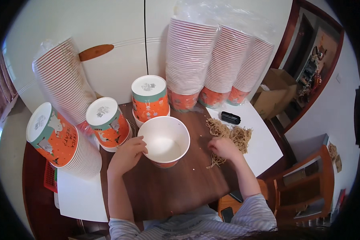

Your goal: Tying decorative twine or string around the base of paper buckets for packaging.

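A white-lined paper bucket point(170, 138) stands upright with its mouth facing up on the brown table, a small dark hole showing near its rim. My left hand point(128, 155) is closed at the left side of this rim, its fingers curled against the wall. To the right lies a loose heap of tan string point(241, 138) in curly lengths. Over its near left edge, my right hand point(225, 148) has its fingertips pinched together on strands of the string; the exact grip is partly hidden. A black oblong case point(230, 117) rests just behind the heap.
Upside-down orange printed buckets stand behind and left: one stack point(150, 98), a smaller one point(108, 122), and a tall leaning one point(56, 134). Plastic-wrapped bucket stacks point(190, 60) rise along the back. A wooden chair point(304, 180) and cardboard box point(274, 94) are at right.
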{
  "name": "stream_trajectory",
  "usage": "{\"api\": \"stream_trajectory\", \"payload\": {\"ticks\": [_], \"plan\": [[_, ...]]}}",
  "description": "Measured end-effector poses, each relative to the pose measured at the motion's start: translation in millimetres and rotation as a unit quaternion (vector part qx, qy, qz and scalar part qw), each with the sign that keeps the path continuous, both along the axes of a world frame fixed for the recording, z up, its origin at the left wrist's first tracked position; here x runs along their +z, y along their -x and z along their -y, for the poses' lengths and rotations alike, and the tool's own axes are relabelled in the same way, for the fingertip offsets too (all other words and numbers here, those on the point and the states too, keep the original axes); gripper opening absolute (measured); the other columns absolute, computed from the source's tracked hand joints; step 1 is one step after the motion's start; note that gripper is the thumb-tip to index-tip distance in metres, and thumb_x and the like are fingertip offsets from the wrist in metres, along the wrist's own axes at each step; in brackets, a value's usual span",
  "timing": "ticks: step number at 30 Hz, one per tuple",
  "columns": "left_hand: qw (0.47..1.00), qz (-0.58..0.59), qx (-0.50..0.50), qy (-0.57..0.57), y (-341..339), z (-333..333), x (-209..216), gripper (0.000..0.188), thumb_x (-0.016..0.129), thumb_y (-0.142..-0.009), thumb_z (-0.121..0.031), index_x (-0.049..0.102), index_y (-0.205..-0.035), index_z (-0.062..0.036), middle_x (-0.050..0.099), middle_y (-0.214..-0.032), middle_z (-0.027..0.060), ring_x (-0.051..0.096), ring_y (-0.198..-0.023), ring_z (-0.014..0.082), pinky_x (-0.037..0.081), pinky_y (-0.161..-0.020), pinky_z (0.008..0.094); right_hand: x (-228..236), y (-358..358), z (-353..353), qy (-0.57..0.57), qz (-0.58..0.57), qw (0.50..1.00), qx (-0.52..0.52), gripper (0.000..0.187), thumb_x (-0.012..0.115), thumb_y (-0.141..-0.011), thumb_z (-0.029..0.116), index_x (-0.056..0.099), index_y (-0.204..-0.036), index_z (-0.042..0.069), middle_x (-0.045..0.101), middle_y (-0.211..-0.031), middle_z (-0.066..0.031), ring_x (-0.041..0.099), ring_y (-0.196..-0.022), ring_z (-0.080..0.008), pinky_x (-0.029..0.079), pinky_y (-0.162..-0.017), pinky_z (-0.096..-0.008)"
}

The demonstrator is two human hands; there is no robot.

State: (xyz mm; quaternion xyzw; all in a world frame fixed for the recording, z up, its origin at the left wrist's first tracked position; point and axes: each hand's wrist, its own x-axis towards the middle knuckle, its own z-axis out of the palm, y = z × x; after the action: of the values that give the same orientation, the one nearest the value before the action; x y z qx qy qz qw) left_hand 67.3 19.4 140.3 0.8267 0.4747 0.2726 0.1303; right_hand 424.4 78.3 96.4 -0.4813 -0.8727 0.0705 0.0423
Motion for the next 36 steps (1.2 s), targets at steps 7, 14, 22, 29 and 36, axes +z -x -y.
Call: {"api": "stream_trajectory", "payload": {"ticks": [7,14,22,29,36], "plan": [[0.998,0.008,0.046,-0.029,-3.2,11.1,19.6,0.026,0.059,-0.073,-0.002,0.059,-0.098,-0.0077,0.056,-0.106,0.0097,0.046,-0.112,0.0293,0.040,-0.092,0.0377,-48.1,-33.7,49.0,0.057,-0.048,0.995,-0.072,0.015,0.059,-0.074,0.023,0.062,-0.078,0.009,0.060,-0.081,-0.0088,0.059,-0.075,-0.0272,0.048,-0.065,-0.0384],[0.997,0.041,0.044,-0.051,-4.2,17.8,25.4,0.020,0.061,-0.074,-0.008,0.059,-0.093,-0.0049,0.058,-0.098,0.0121,0.053,-0.098,0.0289,0.044,-0.082,0.0376,-59.1,-27.5,70.5,0.042,-0.084,0.979,-0.182,0.014,0.061,-0.072,0.018,0.060,-0.074,0.004,0.059,-0.076,-0.0132,0.058,-0.071,-0.0297,0.047,-0.064,-0.0368],[0.989,0.064,-0.019,-0.131,-29.4,23.2,27.1,0.016,0.062,-0.071,-0.009,0.059,-0.086,-0.0047,0.058,-0.086,0.0106,0.056,-0.085,0.0269,0.046,-0.074,0.0362,-3.4,-9.4,61.8,0.161,-0.376,0.904,-0.126,0.006,0.056,-0.075,0.007,0.056,-0.073,0.001,0.058,-0.072,-0.0050,0.056,-0.065,-0.0129,0.045,-0.061,-0.0258],[0.985,0.083,-0.045,-0.141,-43.9,26.7,24.4,0.011,0.062,-0.071,-0.011,0.060,-0.081,-0.0059,0.058,-0.081,0.0060,0.056,-0.081,0.0222,0.045,-0.071,0.0345,74.6,6.0,31.8,0.150,-0.509,0.844,-0.082,0.006,0.056,-0.078,-0.002,0.052,-0.080,0.002,0.055,-0.072,0.0012,0.052,-0.065,-0.0045,0.042,-0.059,-0.0184],[0.985,0.081,-0.040,-0.145,-48.0,26.1,21.4,0.010,0.060,-0.073,-0.014,0.061,-0.081,-0.0070,0.058,-0.081,0.0054,0.056,-0.082,0.0213,0.044,-0.071,0.0335,95.0,24.4,28.4,0.145,-0.519,0.841,-0.046,0.005,0.056,-0.080,0.001,0.053,-0.083,0.004,0.053,-0.074,0.0044,0.047,-0.065,-0.0003,0.039,-0.057,-0.0159]]}}
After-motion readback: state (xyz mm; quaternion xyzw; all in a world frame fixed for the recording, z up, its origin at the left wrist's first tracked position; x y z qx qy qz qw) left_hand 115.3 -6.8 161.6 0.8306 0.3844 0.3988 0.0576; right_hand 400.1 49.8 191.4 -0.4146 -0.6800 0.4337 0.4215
